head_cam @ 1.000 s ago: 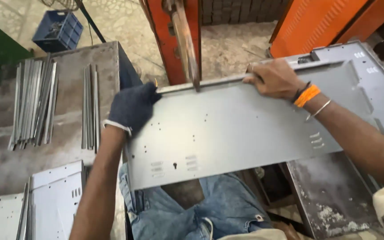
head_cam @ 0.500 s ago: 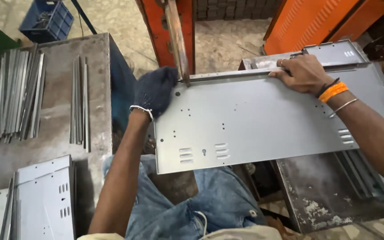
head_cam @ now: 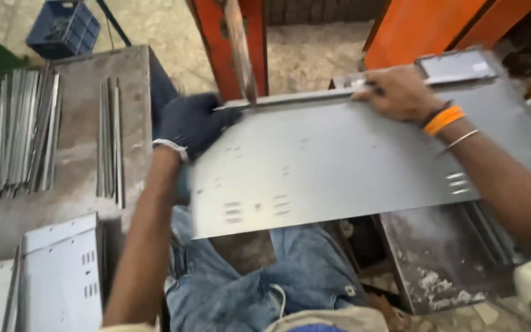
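Orange press frame [head_cam: 232, 37] standing behind, the gloved left hand [head_cam: 188, 123] and bare right hand [head_cam: 394, 92] are gripping the perforated grey sheet-metal panel [head_cam: 339, 160] by its far edge, feeding it under the blade, beside a counter [head_cam: 75, 178] carrying metal strips [head_cam: 23, 132].

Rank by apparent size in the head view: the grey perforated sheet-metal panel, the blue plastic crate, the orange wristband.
1. Grey perforated sheet-metal panel
2. Blue plastic crate, though it is farther away and cropped
3. Orange wristband
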